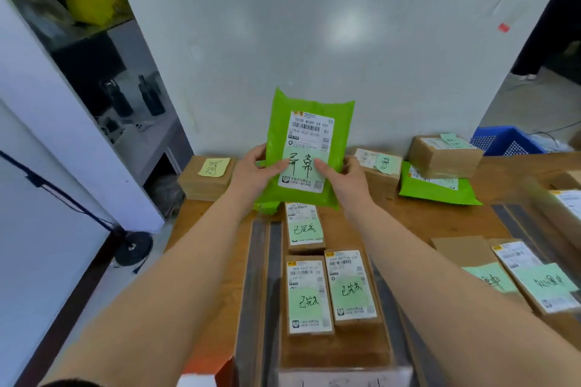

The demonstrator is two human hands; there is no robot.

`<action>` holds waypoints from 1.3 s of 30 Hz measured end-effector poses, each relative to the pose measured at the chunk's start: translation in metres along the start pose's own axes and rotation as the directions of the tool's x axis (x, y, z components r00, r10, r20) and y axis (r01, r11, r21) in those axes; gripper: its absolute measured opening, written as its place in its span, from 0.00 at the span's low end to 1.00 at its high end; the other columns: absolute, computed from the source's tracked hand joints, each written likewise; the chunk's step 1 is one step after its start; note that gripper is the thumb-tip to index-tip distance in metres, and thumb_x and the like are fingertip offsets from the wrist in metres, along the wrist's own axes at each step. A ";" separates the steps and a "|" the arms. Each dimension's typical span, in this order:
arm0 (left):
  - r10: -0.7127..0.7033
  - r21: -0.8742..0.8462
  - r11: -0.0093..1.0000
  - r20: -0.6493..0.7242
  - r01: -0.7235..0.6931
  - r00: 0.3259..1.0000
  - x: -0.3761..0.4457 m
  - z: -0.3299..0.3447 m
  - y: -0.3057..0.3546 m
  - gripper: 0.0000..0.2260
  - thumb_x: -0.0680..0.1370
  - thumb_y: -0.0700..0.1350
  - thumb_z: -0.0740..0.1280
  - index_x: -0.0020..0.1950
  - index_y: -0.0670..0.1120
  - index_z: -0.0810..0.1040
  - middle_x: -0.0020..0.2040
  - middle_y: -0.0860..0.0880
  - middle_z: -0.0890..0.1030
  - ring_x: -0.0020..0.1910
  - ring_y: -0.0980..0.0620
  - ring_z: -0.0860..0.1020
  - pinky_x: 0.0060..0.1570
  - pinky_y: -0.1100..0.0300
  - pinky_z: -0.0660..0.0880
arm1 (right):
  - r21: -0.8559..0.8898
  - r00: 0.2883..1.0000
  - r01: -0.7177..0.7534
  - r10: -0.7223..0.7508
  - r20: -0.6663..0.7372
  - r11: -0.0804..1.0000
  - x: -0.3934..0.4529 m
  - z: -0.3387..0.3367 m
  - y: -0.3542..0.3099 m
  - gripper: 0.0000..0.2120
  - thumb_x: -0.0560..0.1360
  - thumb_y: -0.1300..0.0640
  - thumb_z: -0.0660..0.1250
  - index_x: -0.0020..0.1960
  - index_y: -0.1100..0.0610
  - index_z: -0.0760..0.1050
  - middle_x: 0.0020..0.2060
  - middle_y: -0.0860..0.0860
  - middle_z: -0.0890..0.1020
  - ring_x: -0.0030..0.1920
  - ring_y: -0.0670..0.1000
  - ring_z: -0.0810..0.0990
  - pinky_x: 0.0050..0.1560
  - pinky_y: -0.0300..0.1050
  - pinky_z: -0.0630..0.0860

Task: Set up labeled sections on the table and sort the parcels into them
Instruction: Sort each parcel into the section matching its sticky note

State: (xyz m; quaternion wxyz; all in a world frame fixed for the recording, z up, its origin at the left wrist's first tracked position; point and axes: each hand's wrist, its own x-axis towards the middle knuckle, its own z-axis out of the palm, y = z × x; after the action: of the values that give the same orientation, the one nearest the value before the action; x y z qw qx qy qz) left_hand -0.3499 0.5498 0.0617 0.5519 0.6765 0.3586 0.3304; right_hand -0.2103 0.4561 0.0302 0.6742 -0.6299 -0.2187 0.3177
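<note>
I hold a green plastic mailer parcel (309,110) upright above the wooden table (440,217), label facing me. It carries a white shipping label and a pale green note with black handwriting. My left hand (256,171) grips its left edge and my right hand (344,176) grips its right edge, thumbs on the front. Below it lie three small cardboard parcels (350,284) with green handwritten notes. A cardboard box with a yellow note (207,176) sits at the table's far left.
More boxes (445,155) and another green mailer (437,188) lie at the back right. Labeled parcels (534,280) crowd the right edge. A blue crate (506,140) stands behind the table, and a white wall panel (314,25) rises at the back. Dark strips (261,276) run along the tabletop.
</note>
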 end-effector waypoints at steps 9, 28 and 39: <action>-0.062 -0.049 0.997 -0.109 0.057 0.992 -0.094 -0.093 0.004 0.10 0.71 0.41 0.72 0.51 0.50 0.78 0.50 0.49 0.81 0.45 0.53 0.81 0.43 0.62 0.80 | -0.020 0.980 -0.040 0.044 0.192 0.999 -0.093 0.057 -0.006 0.21 0.68 0.57 0.75 0.57 0.57 0.70 0.53 0.54 0.79 0.48 0.52 0.81 0.46 0.46 0.80; -0.285 0.036 0.954 -0.206 0.298 0.936 -0.216 -0.173 -0.030 0.12 0.73 0.46 0.71 0.54 0.51 0.73 0.48 0.52 0.79 0.42 0.54 0.79 0.38 0.61 0.75 | -0.351 0.966 -0.022 0.110 0.233 0.936 -0.204 0.118 0.039 0.29 0.70 0.53 0.73 0.65 0.59 0.64 0.60 0.54 0.76 0.58 0.54 0.76 0.59 0.52 0.74; -0.384 0.266 0.891 0.014 0.367 0.923 -0.148 -0.194 -0.108 0.21 0.72 0.45 0.71 0.63 0.44 0.71 0.54 0.47 0.78 0.45 0.50 0.77 0.39 0.59 0.75 | -0.660 0.959 -0.207 0.283 0.008 0.722 -0.167 0.169 0.083 0.22 0.73 0.59 0.67 0.63 0.65 0.64 0.60 0.60 0.75 0.56 0.58 0.76 0.43 0.44 0.71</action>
State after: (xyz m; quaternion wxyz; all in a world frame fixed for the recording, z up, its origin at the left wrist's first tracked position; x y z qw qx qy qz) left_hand -0.6039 0.5377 -0.0182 0.5239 0.6711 0.5040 0.1454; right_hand -0.4574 0.4589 -0.0151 0.3512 -0.8302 -0.2665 0.3412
